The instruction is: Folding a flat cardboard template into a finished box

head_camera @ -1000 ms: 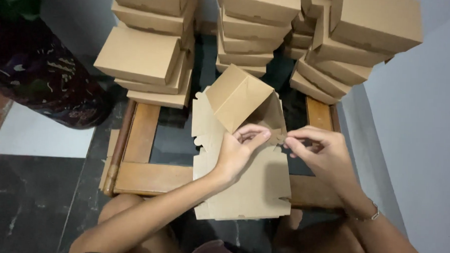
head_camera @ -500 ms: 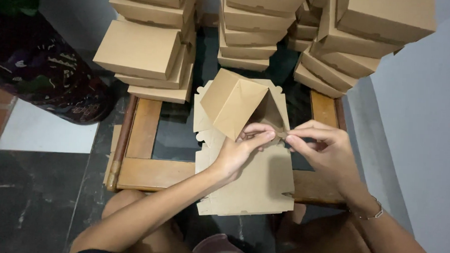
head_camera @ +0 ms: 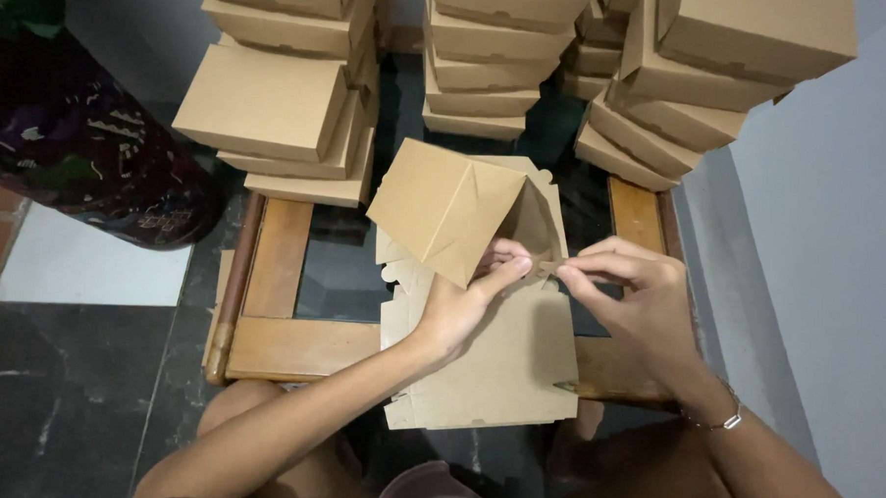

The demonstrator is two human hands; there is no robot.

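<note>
Since a second ago our two hands have drawn closer together and the half-folded brown cardboard box has tipped a little further up, its raised panel now standing steeply over the flat sheet.

We hold that box over the low wooden-framed glass table, its unfolded lid part lying flat toward our knees. To do this fold well, we judge that the small side tab should be kept pinched firmly and guided straight along its crease, while the other hand braces the wall so the corner does not spring open.

Our left hand comes up from below, wrist bent back, palm toward the box, fingers curled around the edge of the raised wall and the thumb pressed against it. Our right hand reaches in from the right, wrist nearly level and wearing a thin bracelet; its thumb and forefinger are closed on the small cardboard tab, the other fingers loosely tucked.

Stacks of finished brown cardboard boxes stand beyond the table, and a dark patterned vase sits at the left.
</note>
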